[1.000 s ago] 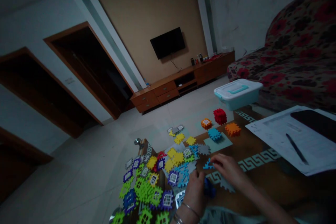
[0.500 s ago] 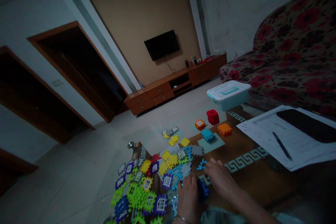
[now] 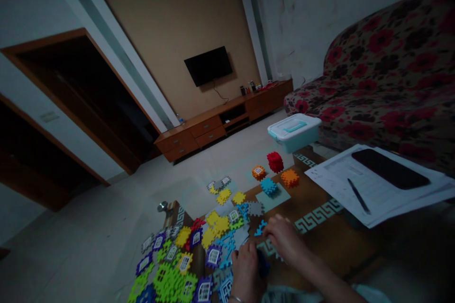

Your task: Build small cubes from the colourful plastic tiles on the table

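Note:
My left hand (image 3: 245,265) is low in the middle of the head view, its fingers curled against a dark blue interlocking plastic tile (image 3: 263,265). Much of that tile is hidden by the hand and in shadow. To its right, my right hand (image 3: 282,236) is bent downward over the table with its fingers drawn together. A small light blue interlocking tile (image 3: 260,228) shows at these fingertips. Left of my hands, purple window tiles (image 3: 213,256), a heap of green tiles (image 3: 170,281) and yellow tiles (image 3: 217,222) lie spread out.
Beyond my hands stand a blue cube (image 3: 269,186), an orange block (image 3: 290,178), an orange window block (image 3: 259,172) and a red block (image 3: 275,162). Behind them is a lidded box (image 3: 296,135). Papers (image 3: 330,184), a pen (image 3: 358,196) and a black phone-like slab (image 3: 389,168) lie right.
The whole scene has slid left in the view as the camera turned. Both hands keep about the same place over the table, and less of the dark blue tile shows.

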A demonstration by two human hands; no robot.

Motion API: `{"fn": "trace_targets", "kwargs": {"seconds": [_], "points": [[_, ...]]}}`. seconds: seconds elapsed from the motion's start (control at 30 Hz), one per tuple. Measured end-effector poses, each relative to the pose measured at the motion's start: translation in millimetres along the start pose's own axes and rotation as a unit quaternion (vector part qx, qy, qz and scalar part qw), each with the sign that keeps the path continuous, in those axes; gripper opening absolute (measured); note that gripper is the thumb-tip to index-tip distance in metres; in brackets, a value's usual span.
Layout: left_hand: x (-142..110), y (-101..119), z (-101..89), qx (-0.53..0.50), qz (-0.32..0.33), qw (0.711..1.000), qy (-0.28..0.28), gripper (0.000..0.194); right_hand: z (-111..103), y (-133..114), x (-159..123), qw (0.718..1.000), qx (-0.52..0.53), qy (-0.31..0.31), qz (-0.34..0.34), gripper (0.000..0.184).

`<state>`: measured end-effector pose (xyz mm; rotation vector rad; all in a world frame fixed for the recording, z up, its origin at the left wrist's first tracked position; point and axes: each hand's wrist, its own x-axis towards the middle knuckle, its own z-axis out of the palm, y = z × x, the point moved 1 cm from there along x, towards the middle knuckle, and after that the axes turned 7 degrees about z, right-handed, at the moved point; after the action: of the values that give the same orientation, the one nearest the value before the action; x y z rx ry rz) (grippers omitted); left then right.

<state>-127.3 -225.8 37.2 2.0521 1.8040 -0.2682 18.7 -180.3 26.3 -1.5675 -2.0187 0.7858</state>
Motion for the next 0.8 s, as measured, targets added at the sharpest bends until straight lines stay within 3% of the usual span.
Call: {"fn": "trace_targets", "kwargs": {"seconds": [0.13, 0.23, 0.3, 0.43, 0.53, 0.67, 0.8], "points": [[17.1, 19.9, -20.2, -0.034, 0.008, 0.999, 0.032, 0.075, -41.7, 36.1, 16.4, 0.975, 0.149, 0.158, 0.040, 0.029], [40.8, 56.2, -34.3, -0.060, 0.054, 0.995, 0.060, 0.061, -69.8, 65.9, 20.7, 0.923, 0.262, 0.273, 0.067, 0.024], [61.9, 86.5, -37.5, -0.069, 0.079, 0.993, 0.050, 0.059, -83.5, 81.6, 18.5, 0.895, 0.307, 0.313, 0.084, 0.024], [108.1, 142.8, -32.1, -0.069, 0.105, 0.991, 0.039, 0.062, -98.3, 99.8, 9.2, 0.869, 0.347, 0.335, 0.113, 0.028], [136.2, 170.5, -26.1, -0.067, 0.118, 0.989, 0.051, 0.056, -101.9, 106.0, 4.9, 0.866, 0.361, 0.323, 0.121, 0.030], [158.5, 187.4, -21.5, -0.058, 0.121, 0.988, 0.070, 0.042, -104.2, 108.4, 3.0, 0.868, 0.376, 0.300, 0.121, 0.031], [160.8, 191.8, -20.4, -0.046, 0.118, 0.989, 0.076, 0.042, -106.1, 105.8, 0.4, 0.871, 0.375, 0.291, 0.126, 0.030]]}}
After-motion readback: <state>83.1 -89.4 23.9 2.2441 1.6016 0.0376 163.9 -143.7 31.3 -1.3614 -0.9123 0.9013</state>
